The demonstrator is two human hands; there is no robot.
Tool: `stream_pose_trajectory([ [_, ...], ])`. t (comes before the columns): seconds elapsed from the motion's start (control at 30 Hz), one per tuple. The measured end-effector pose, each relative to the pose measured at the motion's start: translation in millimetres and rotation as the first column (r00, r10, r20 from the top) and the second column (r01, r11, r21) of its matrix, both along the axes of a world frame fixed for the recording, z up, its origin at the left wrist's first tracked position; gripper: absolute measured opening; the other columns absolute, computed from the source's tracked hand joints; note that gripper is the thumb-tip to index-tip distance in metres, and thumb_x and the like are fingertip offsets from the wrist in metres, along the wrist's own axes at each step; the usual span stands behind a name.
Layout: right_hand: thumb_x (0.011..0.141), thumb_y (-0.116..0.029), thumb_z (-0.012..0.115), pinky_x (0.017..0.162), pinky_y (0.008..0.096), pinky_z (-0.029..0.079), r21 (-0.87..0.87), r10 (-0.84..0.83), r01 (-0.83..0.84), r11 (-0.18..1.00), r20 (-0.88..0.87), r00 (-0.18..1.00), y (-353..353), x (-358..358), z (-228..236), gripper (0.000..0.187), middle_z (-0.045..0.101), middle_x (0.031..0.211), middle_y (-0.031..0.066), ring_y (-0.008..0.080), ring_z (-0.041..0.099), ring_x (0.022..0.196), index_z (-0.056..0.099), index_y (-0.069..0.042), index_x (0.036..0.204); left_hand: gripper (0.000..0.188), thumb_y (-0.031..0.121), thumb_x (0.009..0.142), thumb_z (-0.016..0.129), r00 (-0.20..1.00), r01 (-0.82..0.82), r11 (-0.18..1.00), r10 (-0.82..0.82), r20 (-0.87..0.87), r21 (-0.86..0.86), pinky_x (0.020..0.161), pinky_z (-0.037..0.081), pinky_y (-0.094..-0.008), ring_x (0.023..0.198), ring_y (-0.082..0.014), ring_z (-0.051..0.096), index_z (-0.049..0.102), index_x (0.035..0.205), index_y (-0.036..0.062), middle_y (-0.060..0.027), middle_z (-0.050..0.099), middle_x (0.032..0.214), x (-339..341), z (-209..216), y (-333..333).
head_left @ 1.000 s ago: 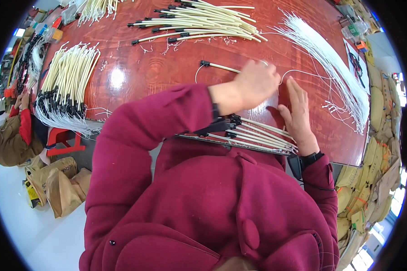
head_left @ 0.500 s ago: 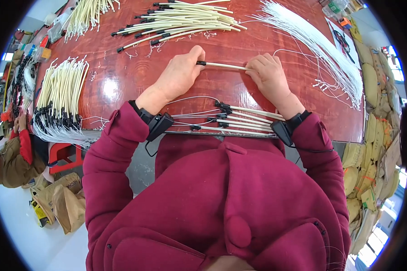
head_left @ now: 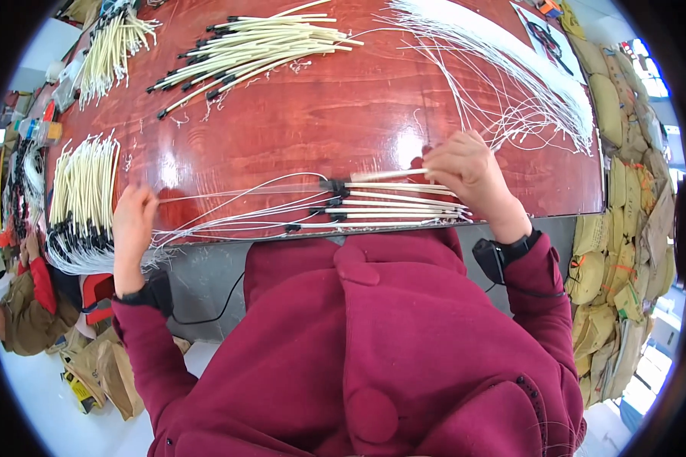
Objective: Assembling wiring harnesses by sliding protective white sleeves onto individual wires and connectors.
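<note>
My right hand pinches the right end of a cream tube, which is smeared by motion and has a dark end piece on its left. From that end a thin white cord stretches left to my left hand, whose closed fingers grip it. Just below lie several finished-looking cream tubes with black end pieces, side by side along the table's near edge. Their white cords trail left toward my left hand. A bundle of upright-lying tubes with black ends rests beside that hand.
The red table bears a pile of tubes at the back, another bunch back left, and a fan of loose white cords back right. Stacked sacks stand right of the table. A person sits at left.
My left hand has swung far left, away from the black end of the tube, with the cord drawn out. My right hand has come nearer with the tube, over the row.
</note>
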State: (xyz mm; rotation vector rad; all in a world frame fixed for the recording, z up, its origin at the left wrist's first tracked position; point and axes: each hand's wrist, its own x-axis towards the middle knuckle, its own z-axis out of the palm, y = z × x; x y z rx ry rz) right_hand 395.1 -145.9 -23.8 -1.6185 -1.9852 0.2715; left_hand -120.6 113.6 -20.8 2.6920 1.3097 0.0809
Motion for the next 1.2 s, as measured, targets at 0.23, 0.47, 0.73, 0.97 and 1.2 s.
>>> stream_pose_trajectory([
  [0.23,0.084,-0.018,0.076,0.093,0.0397,0.047,-0.098,-0.063,0.059,0.993,-0.048,0.997,-14.8,28.7,-5.9,0.025,0.072,0.11,0.0101,0.0287,0.062,0.1,0.073,-0.006,0.106,0.022,0.015,0.086,0.073,0.986,0.048,0.98,-0.077,0.149,0.191,0.087,0.049,-0.0424,0.1,-0.0347,0.063,0.067,0.102,0.0017,-0.0154,0.066,0.104,85.9,7.9,-7.6],
  [0.47,0.091,-0.012,0.069,0.093,0.0404,0.047,0.002,-0.339,0.343,0.939,0.148,0.929,-6.5,74.3,2.3,0.03,0.07,0.115,0.0136,0.0317,0.061,0.105,0.068,-0.003,0.12,0.029,0.03,0.091,0.068,0.727,0.649,0.755,-0.582,0.365,-0.089,0.084,0.052,-0.046,0.098,-0.036,0.065,0.069,0.1,0.0029,-0.0155,0.067,0.099,339.5,-14.5,-21.6],
  [0.73,0.092,-0.009,0.067,0.093,0.0392,0.047,-0.057,-0.429,0.441,0.896,0.145,0.891,-22.9,72.2,-15.0,0.03,0.07,0.109,0.0131,0.0301,0.062,0.1,0.068,-0.002,0.121,0.028,0.027,0.09,0.065,0.654,0.755,0.589,-0.701,0.283,-0.286,0.077,0.057,-0.05,0.092,-0.0401,0.07,0.071,0.088,-0.0007,-0.0241,0.071,0.092,459.2,-28.6,-123.8],
  [0.97,0.091,-0.011,0.069,0.093,0.0401,0.047,-0.036,-0.379,0.386,0.922,0.124,0.917,-18.6,63.6,-14.5,0.034,0.07,0.107,0.0121,0.0291,0.062,0.099,0.066,-0.002,0.123,0.016,0.012,0.09,0.055,0.761,0.647,0.733,-0.601,0.244,-0.21,0.073,0.054,-0.054,0.088,-0.044,0.068,0.064,0.088,-0.0012,-0.0242,0.07,0.09,407.5,-35.8,-89.0],
  [1.2,0.09,-0.014,0.07,0.097,0.0411,0.046,0.049,-0.296,0.292,0.955,0.1,0.95,5.4,26.1,-17.7,0.044,0.068,0.121,0.0124,0.0316,0.06,0.106,0.063,-0.002,0.132,0.011,0.013,0.094,0.058,0.839,0.535,0.84,-0.517,0.171,-0.087,0.066,0.052,-0.0523,0.082,-0.0427,0.066,0.052,0.096,0.0037,-0.0195,0.066,0.085,258.3,-26.5,-28.1],
])
